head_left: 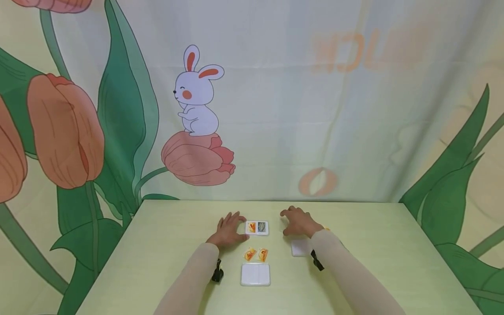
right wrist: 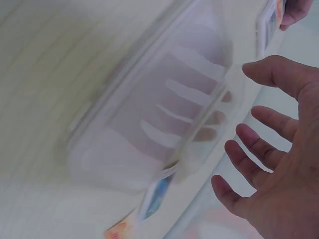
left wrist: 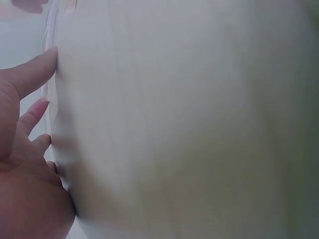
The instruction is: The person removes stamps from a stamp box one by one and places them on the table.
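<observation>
A small white frame lies near the back of the table, with an orange picture piece and a grey picture piece side by side in it. At its left end is my left hand, fingers spread, thumb and forefinger right at the two corners. To the right of the frame, my right hand is held apart from it with loosely bent fingers and nothing in them. A pale, shiny flat case lies beneath the right hand. In the head view the right forearm partly covers this area.
Two loose orange pieces lie in front of the frame. Closer to me is a white rectangular case. Beside the pale case, the right wrist view shows a blue picture piece and an orange one. A printed curtain hangs behind the table.
</observation>
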Action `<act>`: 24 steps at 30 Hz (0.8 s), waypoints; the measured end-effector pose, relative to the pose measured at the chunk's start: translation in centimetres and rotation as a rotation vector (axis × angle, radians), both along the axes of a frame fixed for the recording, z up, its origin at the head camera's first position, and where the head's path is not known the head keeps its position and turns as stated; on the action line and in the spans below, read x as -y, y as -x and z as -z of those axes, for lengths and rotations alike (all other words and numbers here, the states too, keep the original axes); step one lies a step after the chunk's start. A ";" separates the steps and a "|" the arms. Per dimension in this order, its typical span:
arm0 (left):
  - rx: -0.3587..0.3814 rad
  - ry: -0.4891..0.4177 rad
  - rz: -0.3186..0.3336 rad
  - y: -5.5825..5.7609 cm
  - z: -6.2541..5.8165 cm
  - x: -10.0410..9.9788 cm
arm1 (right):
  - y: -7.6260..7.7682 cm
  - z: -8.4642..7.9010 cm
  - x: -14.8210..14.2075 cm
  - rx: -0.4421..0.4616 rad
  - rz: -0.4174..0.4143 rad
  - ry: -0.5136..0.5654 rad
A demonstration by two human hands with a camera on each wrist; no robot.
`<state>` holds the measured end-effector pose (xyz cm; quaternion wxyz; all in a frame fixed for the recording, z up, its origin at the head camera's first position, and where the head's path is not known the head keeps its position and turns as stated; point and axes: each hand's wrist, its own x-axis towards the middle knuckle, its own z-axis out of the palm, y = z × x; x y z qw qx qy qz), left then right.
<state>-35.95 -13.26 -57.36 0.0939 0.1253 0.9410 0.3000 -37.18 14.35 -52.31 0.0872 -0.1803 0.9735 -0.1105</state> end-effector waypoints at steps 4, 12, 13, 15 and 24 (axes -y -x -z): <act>0.004 0.001 -0.006 0.0 -0.2 0.0 | 0.2 -0.2 0.9 -0.020 -0.043 0.093; 0.014 0.007 -0.024 0.1 -0.4 0.2 | 0.5 0.6 2.9 -0.012 -0.055 0.322; 0.013 0.009 -0.025 0.1 -0.4 0.2 | 0.4 0.6 3.1 -0.003 -0.044 0.349; 0.014 0.015 -0.023 0.0 -0.4 0.2 | 0.4 0.7 3.4 0.014 -0.020 0.389; 0.016 0.000 -0.001 -0.2 -0.5 0.2 | 0.9 2.4 4.3 0.017 0.102 0.457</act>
